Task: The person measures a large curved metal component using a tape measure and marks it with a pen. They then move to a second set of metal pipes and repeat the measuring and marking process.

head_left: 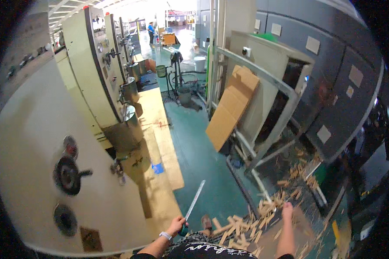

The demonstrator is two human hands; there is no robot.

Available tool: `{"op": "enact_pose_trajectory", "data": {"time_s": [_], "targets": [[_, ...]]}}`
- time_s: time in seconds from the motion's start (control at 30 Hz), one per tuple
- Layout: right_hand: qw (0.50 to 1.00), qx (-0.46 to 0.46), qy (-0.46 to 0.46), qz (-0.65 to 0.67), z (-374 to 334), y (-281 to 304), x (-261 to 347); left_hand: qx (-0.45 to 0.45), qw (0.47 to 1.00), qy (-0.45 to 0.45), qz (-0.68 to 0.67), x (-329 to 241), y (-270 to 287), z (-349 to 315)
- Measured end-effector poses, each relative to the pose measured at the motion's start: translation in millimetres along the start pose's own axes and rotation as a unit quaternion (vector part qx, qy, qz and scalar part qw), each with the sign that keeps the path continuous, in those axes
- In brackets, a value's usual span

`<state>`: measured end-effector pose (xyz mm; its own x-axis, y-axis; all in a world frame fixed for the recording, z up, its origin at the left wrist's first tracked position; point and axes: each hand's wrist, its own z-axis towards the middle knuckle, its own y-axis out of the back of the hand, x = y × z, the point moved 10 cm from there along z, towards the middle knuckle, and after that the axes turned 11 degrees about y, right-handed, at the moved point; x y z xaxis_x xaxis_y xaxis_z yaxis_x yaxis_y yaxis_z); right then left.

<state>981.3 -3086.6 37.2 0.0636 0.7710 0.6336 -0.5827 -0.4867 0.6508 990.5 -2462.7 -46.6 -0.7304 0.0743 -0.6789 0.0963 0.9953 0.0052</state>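
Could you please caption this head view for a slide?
Left hand grips a long blade; right hand reaches toward scattered cardboard strips.

Left hand clenched, right hand outstretched.

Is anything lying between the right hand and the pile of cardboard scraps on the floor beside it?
Nothing visible does. The right hand is stretched out right at the scraps, with only strips of the same pile around it. The left hand holds a long blade off to the other side, over bare green floor.

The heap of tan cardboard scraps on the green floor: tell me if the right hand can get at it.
Probably yes: the right hand hangs empty just above the cardboard scraps, nothing between them.
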Motion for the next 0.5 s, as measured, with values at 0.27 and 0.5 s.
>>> {"op": "enact_pose_trajectory", "data": {"time_s": [0.27, 0.5], "targets": [[0.887, 0.449, -0.087, -0.063, 20.8, -256.4, 58.2, -0.017, 0.938, -0.073, -0.338, -217.5, 13.8, 159.4], [0.739, 0.64, -0.119, -0.174, 83.0, -378.7, 12.4, -0.137, 0.873, -0.192, -0.427, -337.6, 165.5, 229.5]]}}
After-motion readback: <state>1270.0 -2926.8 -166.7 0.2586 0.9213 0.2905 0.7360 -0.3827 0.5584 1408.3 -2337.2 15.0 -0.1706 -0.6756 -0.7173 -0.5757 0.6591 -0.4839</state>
